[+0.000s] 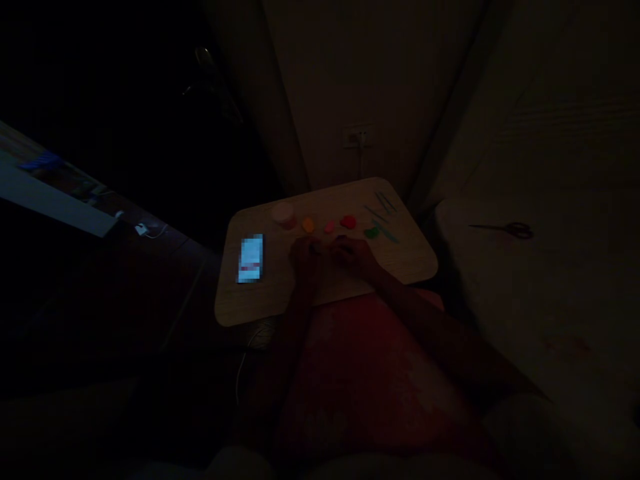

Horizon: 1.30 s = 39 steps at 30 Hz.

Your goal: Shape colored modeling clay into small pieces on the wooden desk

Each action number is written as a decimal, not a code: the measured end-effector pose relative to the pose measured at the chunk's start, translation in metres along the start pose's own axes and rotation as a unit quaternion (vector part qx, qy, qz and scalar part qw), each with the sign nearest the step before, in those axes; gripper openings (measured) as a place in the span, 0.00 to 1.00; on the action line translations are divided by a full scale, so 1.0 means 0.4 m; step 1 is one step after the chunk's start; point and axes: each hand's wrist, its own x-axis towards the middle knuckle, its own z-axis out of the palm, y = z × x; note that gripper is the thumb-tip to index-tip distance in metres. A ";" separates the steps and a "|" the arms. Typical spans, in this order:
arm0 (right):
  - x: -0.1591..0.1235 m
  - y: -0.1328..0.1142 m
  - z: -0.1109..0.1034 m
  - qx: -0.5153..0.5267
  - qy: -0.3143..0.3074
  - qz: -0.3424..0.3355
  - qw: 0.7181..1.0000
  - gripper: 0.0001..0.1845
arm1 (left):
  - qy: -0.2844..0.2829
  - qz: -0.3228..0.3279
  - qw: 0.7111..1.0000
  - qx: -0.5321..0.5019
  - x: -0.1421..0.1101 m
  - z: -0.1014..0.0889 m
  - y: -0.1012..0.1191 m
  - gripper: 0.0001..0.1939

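Note:
In dim light my left hand (304, 259) and my right hand (354, 252) are close together over the near half of a small wooden table (280, 303). Both have curled fingers, and whatever they hold between them is too dark to make out. Just beyond them lie soft-looking lumps, perhaps modelling clay: an orange lump (308, 225), a pink lump (329, 227) and a red lump (348, 222). A green lump (371, 232) rests right of my right hand, beside a flat blue-green strip (386, 231). Behind the orange lump stands a pale round tub (283, 214).
A lit phone (251, 259) lies on the table's left side. Several thin sticks (385, 202) are at the far right corner. Scissors (515, 230) lie on a pale surface to the right. A wall socket (358, 136) holds a plug with a cable.

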 end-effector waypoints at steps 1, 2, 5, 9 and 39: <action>-0.001 -0.003 -0.001 -0.004 -0.009 0.007 1.000 0.13 | 0.001 -0.008 1.000 0.011 -0.002 0.000 0.001 0.15; -0.001 -0.006 -0.002 -0.010 -0.012 0.014 1.000 0.13 | 0.000 -0.012 1.000 0.020 -0.004 0.000 0.002 0.15; -0.002 -0.009 -0.003 -0.054 -0.003 0.015 0.998 0.14 | 0.008 -0.015 0.999 0.045 -0.008 0.001 0.006 0.15; 0.003 -0.003 -0.003 -0.081 0.011 -0.020 0.996 0.13 | 0.041 0.000 0.998 0.047 -0.008 0.000 0.007 0.16; 0.002 0.011 -0.009 0.013 0.010 -0.037 0.999 0.25 | -0.107 0.169 0.978 -0.062 -0.004 -0.018 0.046 0.09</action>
